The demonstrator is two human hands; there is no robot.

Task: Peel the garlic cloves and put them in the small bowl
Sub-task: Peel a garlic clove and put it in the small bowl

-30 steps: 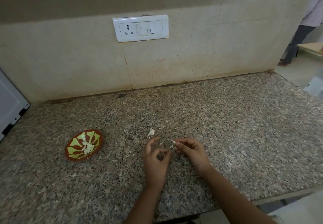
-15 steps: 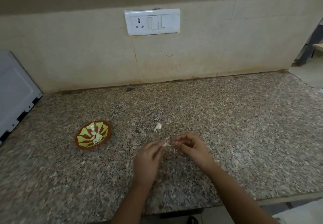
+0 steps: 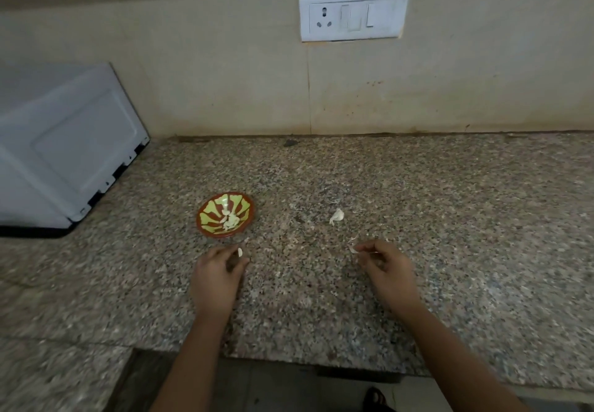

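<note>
A small red-rimmed bowl (image 3: pixel 205 218) with a yellow-green pattern sits on the granite counter and holds several peeled garlic cloves (image 3: pixel 229 219). My left hand (image 3: pixel 216 275) pinches a peeled white clove (image 3: pixel 239 252) just below and right of the bowl. My right hand (image 3: pixel 387 268) pinches a scrap of papery garlic skin (image 3: pixel 353 248) farther right. One unpeeled clove (image 3: pixel 337 216) lies on the counter between and beyond my hands.
A white appliance panel (image 3: pixel 64 154) leans at the left on the granite counter (image 3: pixel 450 218). A tiled wall with a white socket plate (image 3: pixel 353 13) backs the counter. The counter's front edge (image 3: pixel 289 360) runs just below my forearms.
My hands have drawn apart: the left moved toward the bowl with the peeled clove, the right stayed holding the skin. The view has swung left and down.
</note>
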